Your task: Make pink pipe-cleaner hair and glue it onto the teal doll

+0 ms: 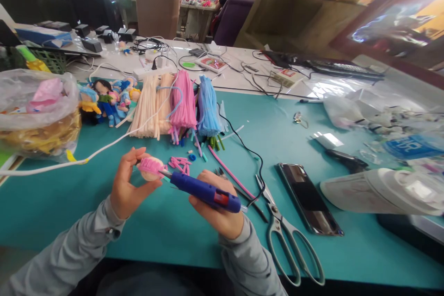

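Between thumb and fingers, my left hand [129, 189] holds a small round pink and cream piece [151, 168]. My right hand [220, 206] is wrapped round a dark blue glue gun [197, 190], whose metal tip points left and meets the right side of the piece, touching or nearly so. Just behind the tip lie short pink cut pieces [179, 164] on the green mat [166, 226]. Farther back stand bundles of peach [151, 106], pink [183, 101] and light blue [208, 108] fuzzy stems.
Scissors [277, 222], a phone [308, 199] and a white cup [378, 189] lie on the right. At the left are a plastic bag [38, 111] and small dolls [107, 99]. A white cable [107, 145] crosses the mat. People sit farther back.
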